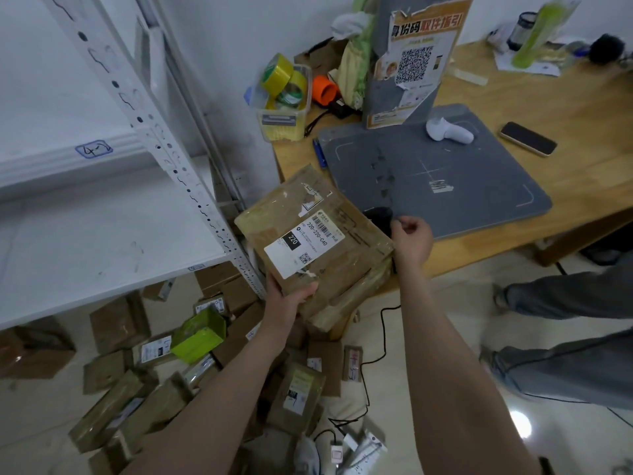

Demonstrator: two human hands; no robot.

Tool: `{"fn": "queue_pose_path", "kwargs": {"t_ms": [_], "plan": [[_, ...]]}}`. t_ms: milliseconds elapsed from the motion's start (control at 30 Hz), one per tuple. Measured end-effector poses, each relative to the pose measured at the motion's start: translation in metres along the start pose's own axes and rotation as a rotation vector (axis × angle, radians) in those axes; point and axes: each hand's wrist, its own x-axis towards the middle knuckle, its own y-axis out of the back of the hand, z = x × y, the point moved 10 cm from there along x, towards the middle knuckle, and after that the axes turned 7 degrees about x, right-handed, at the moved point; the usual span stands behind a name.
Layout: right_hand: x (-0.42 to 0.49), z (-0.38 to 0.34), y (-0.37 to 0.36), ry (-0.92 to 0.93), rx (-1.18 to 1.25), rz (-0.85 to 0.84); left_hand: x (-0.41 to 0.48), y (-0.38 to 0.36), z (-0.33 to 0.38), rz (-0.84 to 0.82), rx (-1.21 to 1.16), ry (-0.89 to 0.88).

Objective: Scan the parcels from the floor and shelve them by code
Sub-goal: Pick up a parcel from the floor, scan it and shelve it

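Between a white shelf (102, 234) and a wooden table (565, 108), a taped cardboard parcel (342, 269) is held up at a tilt, with its white label (301, 241) turned upward. Its near edge is gripped by the left hand (291, 299), thumb on top, while a black scanner (376, 216), partly hidden behind the parcel's right edge, is clasped in the curled fingers of the right hand (411, 238). More parcels (137, 389) are scattered on the floor below.

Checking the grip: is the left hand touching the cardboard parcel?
Touching. The head view shows the left hand gripping the parcel, thumb lying over its near edge.
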Motion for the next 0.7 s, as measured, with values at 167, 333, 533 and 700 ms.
{"fn": "queue_pose_path", "kwargs": {"t_ms": [167, 333, 533, 700], "plan": [[-0.04, -0.026, -0.01, 0.081, 0.185, -0.193, 0.004, 0.007, -0.001, 0.027, -0.033, 0.081], [-0.082, -0.027, -0.028, 0.036, 0.204, -0.34, -0.005, 0.009, 0.006, 0.096, -0.108, 0.121], [-0.136, -0.034, -0.041, 0.022, 0.226, -0.354, -0.047, 0.043, -0.017, 0.114, -0.351, 0.254], [-0.211, -0.065, -0.087, 0.14, 0.208, -0.501, -0.087, 0.115, -0.023, 0.203, -0.598, 0.204]]}}
